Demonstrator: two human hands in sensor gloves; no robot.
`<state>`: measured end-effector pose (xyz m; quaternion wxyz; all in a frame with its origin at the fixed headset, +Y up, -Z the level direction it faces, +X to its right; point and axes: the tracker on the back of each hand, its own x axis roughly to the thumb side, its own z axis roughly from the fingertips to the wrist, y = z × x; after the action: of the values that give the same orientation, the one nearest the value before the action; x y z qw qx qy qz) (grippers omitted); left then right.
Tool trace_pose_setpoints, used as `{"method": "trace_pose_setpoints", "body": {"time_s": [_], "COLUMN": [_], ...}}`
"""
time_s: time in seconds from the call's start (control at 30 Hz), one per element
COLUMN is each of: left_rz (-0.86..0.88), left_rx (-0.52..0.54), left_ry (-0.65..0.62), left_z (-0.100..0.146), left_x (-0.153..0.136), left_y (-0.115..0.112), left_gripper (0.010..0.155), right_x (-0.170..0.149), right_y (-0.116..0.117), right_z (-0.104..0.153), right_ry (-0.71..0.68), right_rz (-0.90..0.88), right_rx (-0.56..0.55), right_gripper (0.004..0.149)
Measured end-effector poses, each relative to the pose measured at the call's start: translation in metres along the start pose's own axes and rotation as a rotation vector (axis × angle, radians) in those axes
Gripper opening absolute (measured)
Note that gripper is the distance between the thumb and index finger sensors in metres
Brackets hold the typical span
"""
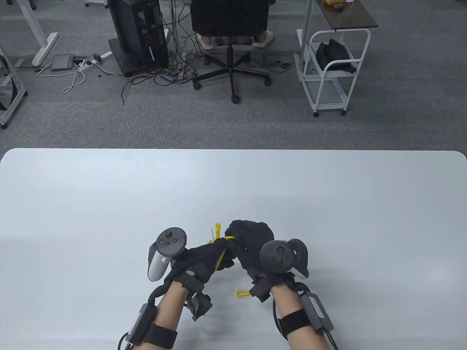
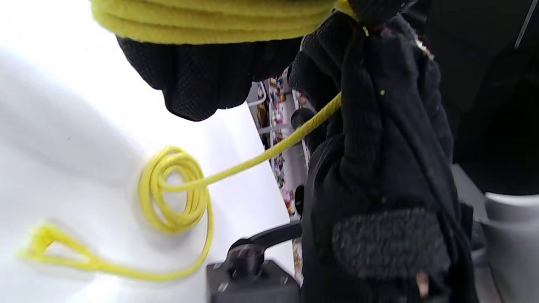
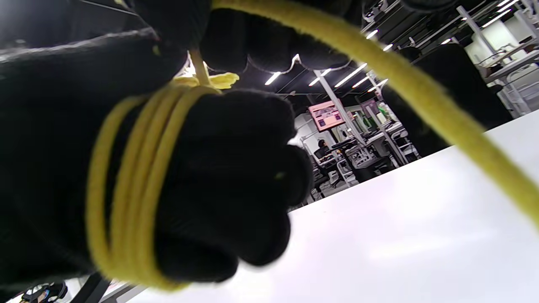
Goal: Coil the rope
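Observation:
The yellow rope runs between my two hands, which meet near the table's front edge. Several turns are wound around my left hand; they show in the right wrist view and in the left wrist view. My right hand grips a strand right beside the left hand. A frayed end sticks up between the hands. The slack lies on the table under my hands in a small loose coil with a frayed tail; a bit of it shows in the table view.
The white table stretches wide to the left, right and far side of my hands. Beyond its far edge stand an office chair, a computer tower and a white cart on the floor.

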<state>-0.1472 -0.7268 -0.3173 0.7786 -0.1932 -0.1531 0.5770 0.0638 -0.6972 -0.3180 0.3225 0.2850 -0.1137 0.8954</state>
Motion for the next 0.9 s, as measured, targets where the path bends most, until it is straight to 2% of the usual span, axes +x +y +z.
{"method": "trace_pose_setpoints", "body": {"time_s": [0.17, 0.33, 0.43, 0.6, 0.9], "left_rz": [0.118, 0.061, -0.03, 0.045, 0.127], "left_rx": [0.121, 0.212, 0.271, 0.367, 0.373], "left_ry": [-0.013, -0.029, -0.068, -0.129, -0.23], "left_z": [0.004, 0.008, 0.011, 0.016, 0.019], "left_x": [-0.002, 0.0, 0.003, 0.004, 0.004], "left_y": [0.005, 0.011, 0.015, 0.021, 0.026], "left_gripper": [0.067, 0.064, 0.062, 0.059, 0.057], "right_x": [0.009, 0.014, 0.017, 0.021, 0.021], "right_y": [0.009, 0.016, 0.02, 0.026, 0.033], "right_z": [-0.001, 0.0, 0.0, 0.0, -0.001], "right_ry": [-0.042, -0.077, -0.095, -0.113, -0.111], "right_rz": [0.017, 0.057, 0.073, 0.083, 0.116], "right_rx": [0.031, 0.067, 0.09, 0.118, 0.174], "right_gripper": [0.043, 0.043, 0.043, 0.042, 0.041]}}
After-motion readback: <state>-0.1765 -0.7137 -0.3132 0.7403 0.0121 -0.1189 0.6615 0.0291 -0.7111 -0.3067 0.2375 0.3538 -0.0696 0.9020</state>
